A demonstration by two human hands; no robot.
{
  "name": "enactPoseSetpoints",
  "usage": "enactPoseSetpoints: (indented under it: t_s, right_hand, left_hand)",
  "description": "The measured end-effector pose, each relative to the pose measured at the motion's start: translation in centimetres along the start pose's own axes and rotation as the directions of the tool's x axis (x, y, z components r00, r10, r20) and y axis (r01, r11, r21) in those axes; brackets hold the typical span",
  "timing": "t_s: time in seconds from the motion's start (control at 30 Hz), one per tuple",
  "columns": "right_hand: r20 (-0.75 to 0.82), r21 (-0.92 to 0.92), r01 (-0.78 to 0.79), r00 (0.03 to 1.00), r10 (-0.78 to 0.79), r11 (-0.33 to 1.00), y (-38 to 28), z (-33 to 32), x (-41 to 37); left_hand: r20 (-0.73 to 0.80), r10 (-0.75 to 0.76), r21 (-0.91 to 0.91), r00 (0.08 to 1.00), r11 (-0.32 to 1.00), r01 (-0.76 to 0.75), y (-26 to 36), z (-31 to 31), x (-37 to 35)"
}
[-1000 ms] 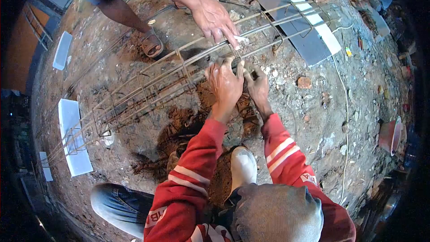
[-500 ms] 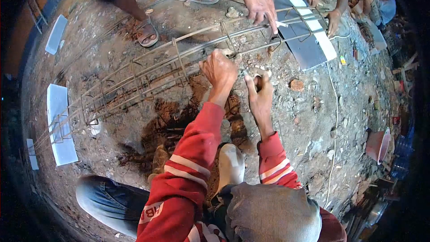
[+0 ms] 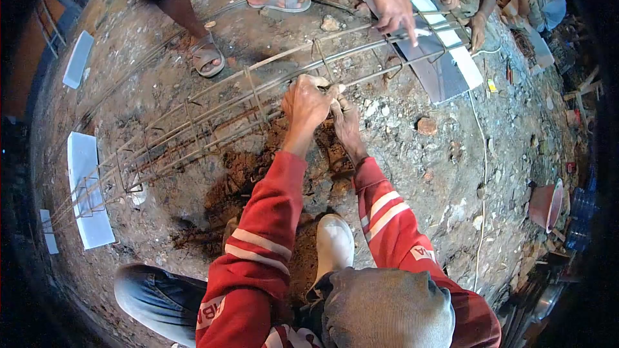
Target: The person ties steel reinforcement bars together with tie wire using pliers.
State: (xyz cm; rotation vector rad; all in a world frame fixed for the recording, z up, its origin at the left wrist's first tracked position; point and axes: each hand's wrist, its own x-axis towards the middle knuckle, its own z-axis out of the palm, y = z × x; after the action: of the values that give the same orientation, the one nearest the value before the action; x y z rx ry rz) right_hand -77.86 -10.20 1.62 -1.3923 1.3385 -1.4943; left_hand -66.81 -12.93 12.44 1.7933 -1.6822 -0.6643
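Observation:
A long cage of thin steel bars (image 3: pixel 222 107) with square stirrups runs across the view from lower left to upper right. My left hand (image 3: pixel 308 104) is closed around its near bar, close to a stirrup. Just right of it, my right hand (image 3: pixel 345 119) is closed with its fingertips pressed near the same bar. Whatever lies between the fingertips of both hands is too small to name. A co-worker's hand (image 3: pixel 393 11) reaches over the bars with a finger pointing down. Another person's hand (image 3: pixel 478 31) touches the cage's right end.
Pale boards (image 3: pixel 88 193) lie under the left part of the cage, and a grey and white board (image 3: pixel 445 67) lies under the right. A person's sandalled foot (image 3: pixel 207 58) stands behind the cage. A reddish bucket (image 3: pixel 545 206) and a white cord (image 3: pixel 482 148) are at right.
My right hand has moved left to the bar beside my left hand, and its fingers have closed. The co-worker's pointing hand has shifted slightly right.

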Motion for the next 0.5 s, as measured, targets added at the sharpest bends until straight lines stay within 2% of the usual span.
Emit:
enactPoseSetpoints:
  t_s: [0.1, 0.13, 0.17, 0.23, 0.27, 0.3, 0.37, 0.4, 0.43, 0.5]
  right_hand:
    - [0.079, -0.009, -0.103, 0.991, 0.104, 0.995, -0.2, -0.6, 0.2]
    - [0.059, -0.044, -0.026, 0.998, 0.028, 0.999, 0.9, -0.8, 0.2]
    - [0.051, -0.049, -0.017, 0.999, 0.019, 0.999, 0.3, -0.7, 0.1]
    - [-0.202, -0.212, -0.115, 0.977, 0.072, 0.971, -2.4, 0.0, -0.6]
    - [-0.215, -0.196, -0.185, 0.966, 0.142, 0.963, -3.6, 0.1, -0.6]
    - [-0.215, -0.197, -0.187, 0.966, 0.144, 0.962, -3.1, 0.1, -0.3]
    - [-0.095, -0.490, -0.078, 0.995, 0.036, 0.869, -2.4, 0.2, 0.6]
    - [-0.094, -0.501, -0.019, 0.995, -0.033, 0.865, -2.5, 0.3, 0.6]
    - [-0.091, -0.499, -0.017, 0.995, -0.033, 0.867, -2.4, 0.3, 0.7]
    - [-0.005, -0.340, 0.152, 0.986, -0.164, 0.928, -2.3, -0.2, 1.1]
  left_hand:
    - [0.097, -0.069, 0.013, 0.993, 0.998, 0.068, 0.1, -0.6, 0.9]
    - [0.144, -0.022, 0.008, 0.989, 1.000, 0.021, -0.7, -0.1, 1.4]
    - [0.144, -0.009, 0.002, 0.990, 1.000, 0.009, -0.7, -0.3, 1.8]
    - [0.265, -0.083, -0.074, 0.961, 0.992, 0.106, -0.7, -0.6, 2.0]
    - [0.243, -0.096, -0.038, 0.965, 0.993, 0.109, -0.1, -1.0, 2.0]
    - [0.244, -0.099, -0.038, 0.965, 0.993, 0.111, 0.4, -1.4, 1.8]
    - [0.270, -0.063, -0.042, 0.961, 0.996, 0.077, 1.2, -2.4, 1.4]
    - [0.268, -0.065, -0.040, 0.961, 0.996, 0.078, 1.0, -2.2, 1.4]
    - [0.250, -0.074, -0.059, 0.965, 0.994, 0.091, 0.7, -1.8, 1.5]
    - [0.226, -0.083, -0.081, 0.971, 0.991, 0.104, 0.4, -1.3, 1.4]
